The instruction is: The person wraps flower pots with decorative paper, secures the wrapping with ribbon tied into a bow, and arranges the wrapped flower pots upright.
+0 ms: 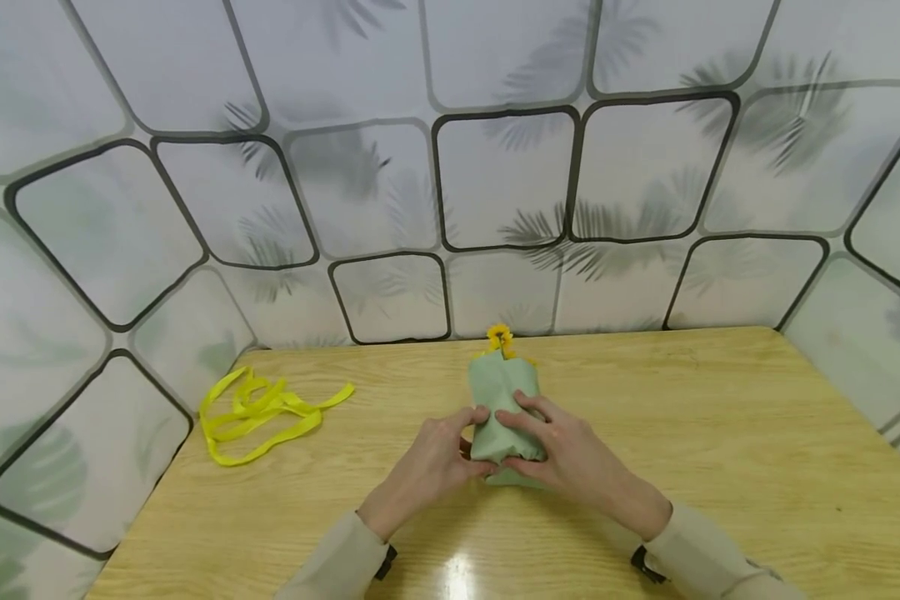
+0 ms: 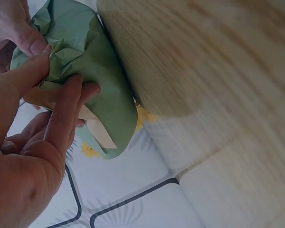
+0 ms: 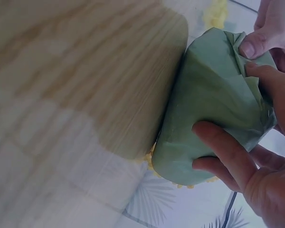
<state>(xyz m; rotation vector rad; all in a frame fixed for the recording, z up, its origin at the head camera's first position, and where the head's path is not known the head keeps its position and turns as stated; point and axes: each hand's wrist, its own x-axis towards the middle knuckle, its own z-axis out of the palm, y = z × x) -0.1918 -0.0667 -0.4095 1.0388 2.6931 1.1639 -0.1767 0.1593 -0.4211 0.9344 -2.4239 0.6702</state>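
Note:
A bundle wrapped in green paper (image 1: pixel 498 387) lies on the wooden table, with yellow flowers (image 1: pixel 499 336) poking out of its far end. My left hand (image 1: pixel 441 450) grips its near left side, thumb and fingers on the gathered paper. From the right, my right hand (image 1: pixel 570 446) holds the same bundle, fingers across the top and thumb at the crumpled near end. Both thumbs pinch the folds close together, as the left wrist view shows on the green paper (image 2: pixel 104 80). What the paper encloses, apart from the flower heads, is hidden.
A bright yellow ribbon (image 1: pixel 270 417) lies in loose loops on the left of the wooden table (image 1: pixel 720 417). Behind the table rises a patterned cloth wall (image 1: pixel 506 183), which also closes in both sides.

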